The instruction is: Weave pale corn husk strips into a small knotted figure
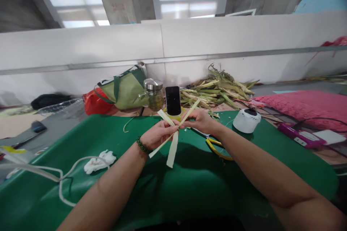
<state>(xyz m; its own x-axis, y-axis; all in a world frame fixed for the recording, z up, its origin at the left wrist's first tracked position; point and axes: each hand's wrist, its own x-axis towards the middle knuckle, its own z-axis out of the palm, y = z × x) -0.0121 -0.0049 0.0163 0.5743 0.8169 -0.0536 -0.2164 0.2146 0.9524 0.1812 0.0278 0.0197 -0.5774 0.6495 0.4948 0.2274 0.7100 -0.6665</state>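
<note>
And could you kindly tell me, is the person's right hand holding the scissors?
No, the scissors lie on the green mat while the right hand pinches the pale strips.

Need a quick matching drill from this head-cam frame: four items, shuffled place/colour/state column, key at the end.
Column 1
1. Pale strips
2. Scissors
3. Phone
4. Glass jug

Column 2
A. Next to the green bag
B. Pinched in the left hand and right hand
C. Yellow handles
D. Propped up, screen dark

Pairs: 1-B, 2-C, 3-D, 4-A
</note>
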